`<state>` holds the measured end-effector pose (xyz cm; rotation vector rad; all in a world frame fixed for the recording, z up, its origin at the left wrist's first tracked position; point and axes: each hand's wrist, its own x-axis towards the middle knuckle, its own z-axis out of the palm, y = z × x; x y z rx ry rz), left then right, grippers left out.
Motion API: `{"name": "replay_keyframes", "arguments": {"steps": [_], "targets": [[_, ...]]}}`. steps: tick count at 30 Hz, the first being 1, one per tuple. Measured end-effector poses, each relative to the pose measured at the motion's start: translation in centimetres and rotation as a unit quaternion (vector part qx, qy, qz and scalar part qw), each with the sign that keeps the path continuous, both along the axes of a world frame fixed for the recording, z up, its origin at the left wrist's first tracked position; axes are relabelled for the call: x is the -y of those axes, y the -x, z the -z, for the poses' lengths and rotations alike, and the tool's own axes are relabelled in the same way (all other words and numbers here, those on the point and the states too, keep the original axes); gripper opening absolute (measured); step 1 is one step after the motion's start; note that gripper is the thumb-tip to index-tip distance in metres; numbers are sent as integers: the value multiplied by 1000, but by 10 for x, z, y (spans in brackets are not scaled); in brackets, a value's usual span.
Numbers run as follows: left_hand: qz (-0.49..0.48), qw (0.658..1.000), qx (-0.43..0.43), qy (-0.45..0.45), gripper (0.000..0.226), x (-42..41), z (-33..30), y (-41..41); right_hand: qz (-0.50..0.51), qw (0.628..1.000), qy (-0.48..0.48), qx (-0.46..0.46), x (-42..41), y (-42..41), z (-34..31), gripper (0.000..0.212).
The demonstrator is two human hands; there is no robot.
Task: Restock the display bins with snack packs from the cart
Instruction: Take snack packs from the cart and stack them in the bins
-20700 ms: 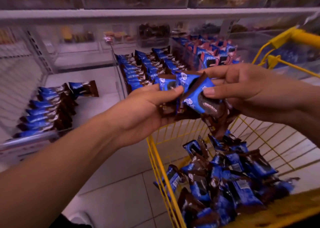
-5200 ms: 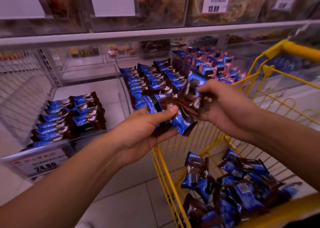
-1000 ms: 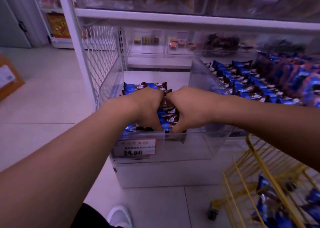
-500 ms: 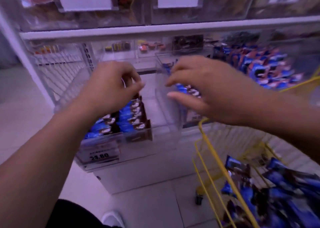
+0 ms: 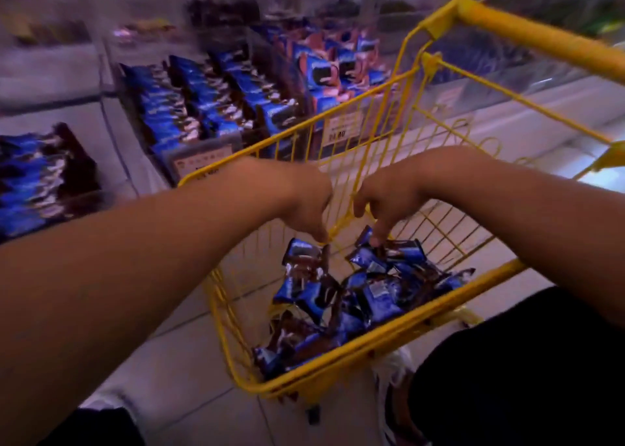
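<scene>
Fingers, left hand: pointed down into the cart, tips at the top edge of a raised snack pack; a true pinch cannot be told through the blur.
Fingers, right hand: pointed down, tips on the heap; touching or grasping, cannot tell.
Display shelf: white, runs behind the cart.
Cart: yellow wire basket, handle at upper right, standing on the tiled floor just in front of the bins.
Middle bin: clear-walled, rows of blue-and-brown packs standing on edge.
Left bin: same packs in rows at its front, blurred.
Right bin: blue-and-pink packs, price tag on front.
Snack packs in cart: loose heap, blue and brown, against the near wall.
</scene>
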<state>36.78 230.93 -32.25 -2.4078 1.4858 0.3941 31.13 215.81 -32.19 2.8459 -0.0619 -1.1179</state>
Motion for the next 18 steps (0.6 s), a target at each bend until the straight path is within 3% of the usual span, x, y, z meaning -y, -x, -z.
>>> {"name": "replay_keyframes", "arguments": {"steps": [3,8,11,14,16,18], "targets": [[-43,989,-29,-136,77,37,47,-10,24,1000,0,-1,5,-9,8,86],[-58,977,-49,-199,93,43,100,-23,42,995,51,-77,7,-10,28,80],[-63,972,-51,-221,80,45,105,-29,40,990,100,-86,6,-6,46,74],[-65,968,-63,-234,52,50,103,-26,12,984,144,-100,5,-3,58,66],[-57,969,-60,-234,30,55,102,-24,59,986,128,-87,10,-13,60,65],[-43,970,-58,-232,25,58,102,-24,127,987,71,-71,18,-26,67,69]]}}
